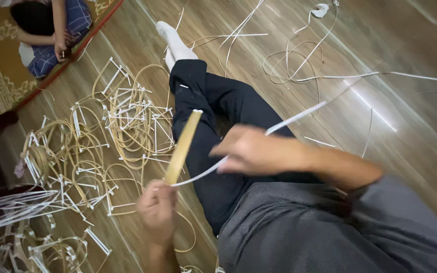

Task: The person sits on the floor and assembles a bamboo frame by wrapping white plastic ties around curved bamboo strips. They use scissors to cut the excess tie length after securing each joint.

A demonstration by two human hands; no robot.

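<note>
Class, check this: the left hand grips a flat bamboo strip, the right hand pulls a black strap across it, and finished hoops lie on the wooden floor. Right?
Not quite. In the head view, the strap pulled by the right hand is white, not black. The left hand does grip the bamboo strip, and hoops lie on the wooden floor.

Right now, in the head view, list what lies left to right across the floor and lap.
Pile of bent cane hoops → left hand holding a flat bamboo strip → right hand pulling a white strip → loose white strips on the floor.

Bare forearms, grey shirt [330, 227], black trousers [213, 101], white sock [175, 43]
</note>
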